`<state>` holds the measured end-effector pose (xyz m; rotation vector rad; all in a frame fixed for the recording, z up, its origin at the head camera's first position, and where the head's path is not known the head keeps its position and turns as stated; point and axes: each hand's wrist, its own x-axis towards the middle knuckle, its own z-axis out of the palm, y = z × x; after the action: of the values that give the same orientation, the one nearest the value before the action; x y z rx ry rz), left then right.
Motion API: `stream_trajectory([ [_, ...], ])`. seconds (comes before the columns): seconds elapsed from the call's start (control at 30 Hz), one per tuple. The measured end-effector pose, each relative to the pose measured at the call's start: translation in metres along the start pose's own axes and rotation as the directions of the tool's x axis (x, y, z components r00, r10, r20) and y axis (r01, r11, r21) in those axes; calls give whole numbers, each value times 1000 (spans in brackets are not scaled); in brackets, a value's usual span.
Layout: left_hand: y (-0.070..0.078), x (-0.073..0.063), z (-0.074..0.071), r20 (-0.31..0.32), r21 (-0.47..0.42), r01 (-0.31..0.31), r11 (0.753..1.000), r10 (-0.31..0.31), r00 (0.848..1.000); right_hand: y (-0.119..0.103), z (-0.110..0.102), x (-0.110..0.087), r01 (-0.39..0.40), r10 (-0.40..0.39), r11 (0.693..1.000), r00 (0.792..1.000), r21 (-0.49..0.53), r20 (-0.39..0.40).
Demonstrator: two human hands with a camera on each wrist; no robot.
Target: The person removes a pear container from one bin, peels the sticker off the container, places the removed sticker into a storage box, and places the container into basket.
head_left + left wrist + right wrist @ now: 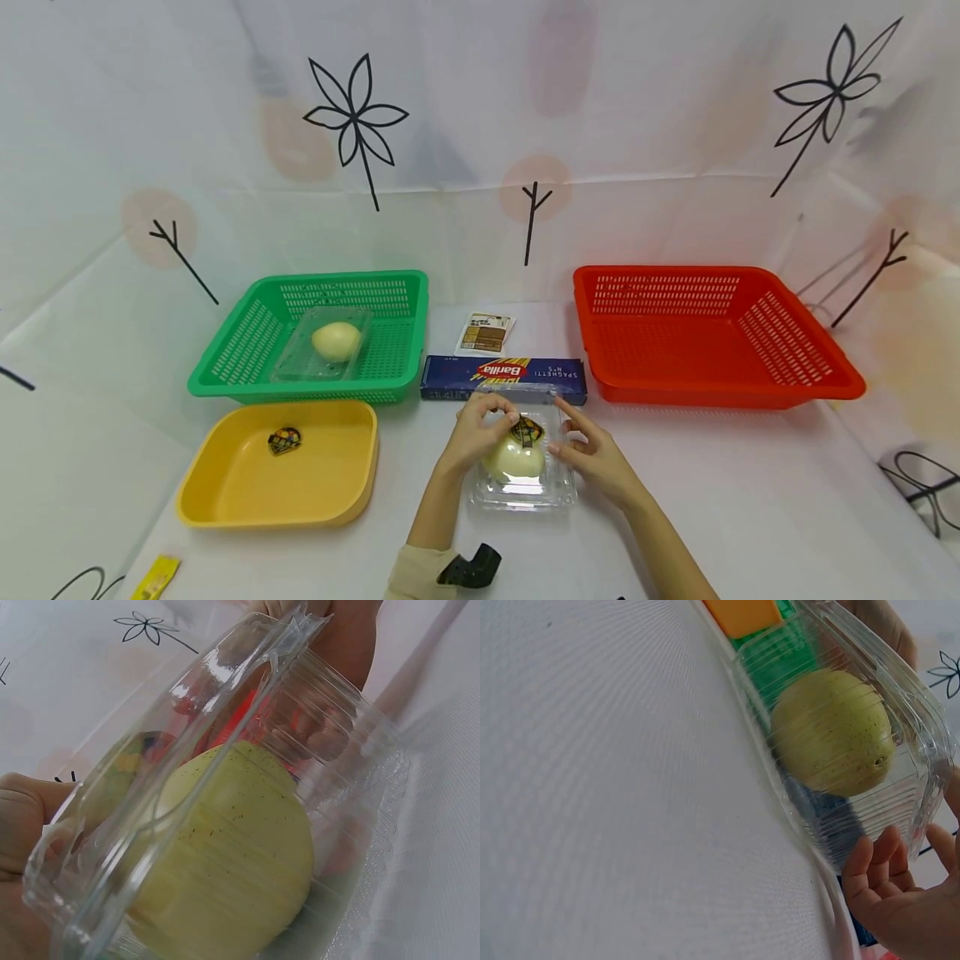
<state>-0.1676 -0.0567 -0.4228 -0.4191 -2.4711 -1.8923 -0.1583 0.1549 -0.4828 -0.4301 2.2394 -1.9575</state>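
A clear plastic clamshell box [555, 492] stands on the white cloth with a round pale yellow-green fruit [516, 463] inside. Over the fruit, a black sticker with coloured patterns [527, 432] lies at the lid. My left hand [477, 427] pinches the sticker's edge between thumb and forefinger. At the box's right side is my right hand [600, 460], its forefinger and thumb spread and touching the lid. The right wrist view shows the fruit [832, 731] through the ribbed wall, with the other right-hand fingers [881, 859] loosely bent beside the box.
Behind the box lie a blue spaghetti carton [450, 377] and brown-and-white packets [483, 333]. A green basket [225, 385] holds another boxed fruit [336, 342]. A yellow tray [330, 492] contains a similar sticker [284, 441]. A red basket [720, 396] stands right, a yellow packet [156, 578] front left.
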Motion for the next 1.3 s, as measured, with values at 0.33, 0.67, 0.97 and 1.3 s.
stream_trajectory([
  [0.33,-24,7,2,4,-35,9,999,-9,1000,-1,-1,0,3,-3,1000,1000,-9,1],
  [0.67,-18,5,-1,19,-76,35,996,-34,999,0,0,1,15,-15,1000,1000,-17,-1],
  [0.97,5,-3,-7,48,-106,40,994,-35,998,-4,2,0,-4,4,1000,1000,-21,-9],
  [1.3,-27,6,-2,37,-158,46,986,-41,998,-6,2,0,-18,17,1000,1000,-17,-12],
])
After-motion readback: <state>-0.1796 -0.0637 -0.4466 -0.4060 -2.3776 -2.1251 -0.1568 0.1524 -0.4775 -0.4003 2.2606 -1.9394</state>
